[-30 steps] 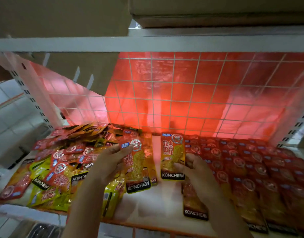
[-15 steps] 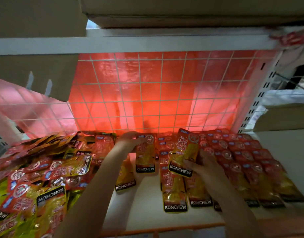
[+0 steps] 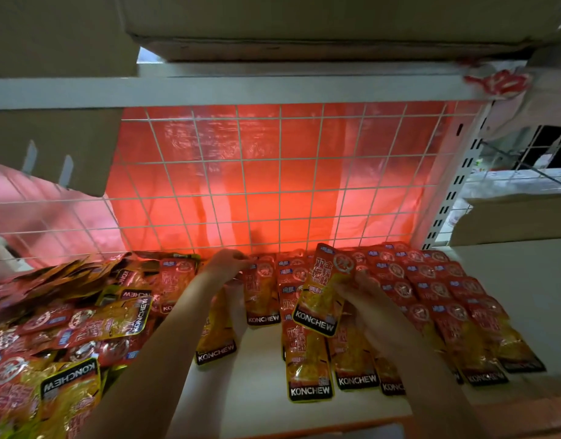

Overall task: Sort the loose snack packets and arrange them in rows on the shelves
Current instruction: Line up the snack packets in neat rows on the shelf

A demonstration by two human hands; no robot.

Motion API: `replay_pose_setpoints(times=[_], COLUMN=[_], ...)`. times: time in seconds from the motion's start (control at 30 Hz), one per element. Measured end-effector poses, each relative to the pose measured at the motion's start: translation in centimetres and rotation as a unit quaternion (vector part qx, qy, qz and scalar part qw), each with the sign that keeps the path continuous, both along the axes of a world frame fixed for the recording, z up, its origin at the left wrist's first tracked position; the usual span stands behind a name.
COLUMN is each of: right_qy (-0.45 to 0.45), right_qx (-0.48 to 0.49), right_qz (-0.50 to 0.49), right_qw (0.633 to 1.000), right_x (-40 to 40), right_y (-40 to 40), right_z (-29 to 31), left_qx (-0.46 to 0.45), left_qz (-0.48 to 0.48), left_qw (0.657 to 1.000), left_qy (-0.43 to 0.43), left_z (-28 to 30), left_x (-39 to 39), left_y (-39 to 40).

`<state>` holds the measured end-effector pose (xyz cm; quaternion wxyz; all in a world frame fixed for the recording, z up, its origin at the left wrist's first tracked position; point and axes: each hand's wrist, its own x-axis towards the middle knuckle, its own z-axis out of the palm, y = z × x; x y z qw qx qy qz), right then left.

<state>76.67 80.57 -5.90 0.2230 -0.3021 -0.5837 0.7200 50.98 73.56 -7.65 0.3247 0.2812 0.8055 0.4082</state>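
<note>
Two packets in hand, a new row starting beside the sorted ones.

Your right hand pinches a tilted packet above the rows on the right; your left hand grips the top of another packet lying at the back of the shelf. Next, I judge, lay the tilted one flat, aligned with its neighbours. The loose pile waits left.

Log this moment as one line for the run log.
left hand: placing packet at shelf back | right hand: holding tilted packet above rows | loose pile: unsorted, left
</note>
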Motion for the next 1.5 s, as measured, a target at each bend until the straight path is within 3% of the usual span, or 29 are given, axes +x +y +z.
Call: replay_pose_setpoints(times=[0.13, 0.3, 0.53, 0.73, 0.87, 1.13, 1.23, 1.4, 1.5], right_qy=[-0.046, -0.180, -0.150, -0.216, -0.247, -0.326, -0.328, -0.263, -0.250], right_qx=[0.043, 0.230, 0.246, 0.325, 0.406, 0.502, 0.523, 0.576, 0.574], right_qz=[0.016, 0.109, 0.142, 0.170, 0.199, 0.203, 0.193, 0.173, 0.217], right_qw=[0.998, 0.950, 0.947, 0.905, 0.857, 0.775, 0.763, 0.755, 0.749], right_x=[-1.5, -3.9, -7.6, -10.6, -11.8, -13.1, -13.3, -13.3, -13.4], right_y=[0.3, 0.0, 0.1, 1.5, 1.9, 2.4, 2.3, 0.2, -2.5], right_z=[0.4, 1.2, 0.7, 1.2, 1.9, 0.5, 0.0, 0.1, 0.2], left_qx=[0.010, 0.028, 0.025, 0.016, 0.010, -0.027, -0.031, -0.064, -0.098], left_qz=[0.003, 0.002, -0.015, -0.029, -0.033, -0.059, -0.064, 0.022, 0.104], left_qw=[1.000, 0.999, 0.999, 0.999, 0.999, 0.997, 0.993, 0.973, 0.945], left_qy=[-0.012, -0.040, -0.026, -0.017, -0.022, 0.044, 0.098, 0.220, 0.295], left_z=[0.2, 0.8, 0.9, 0.6, 0.7, 0.6, 1.0, 1.9, 1.8], left_x=[-0.3, -0.6, -1.0, -1.7, -1.8, -1.9, -2.1, -3.4, -4.1], left_y=[0.1, 0.2, 0.2, 0.3, 0.4, 0.3, -0.3, -4.1, -7.4])
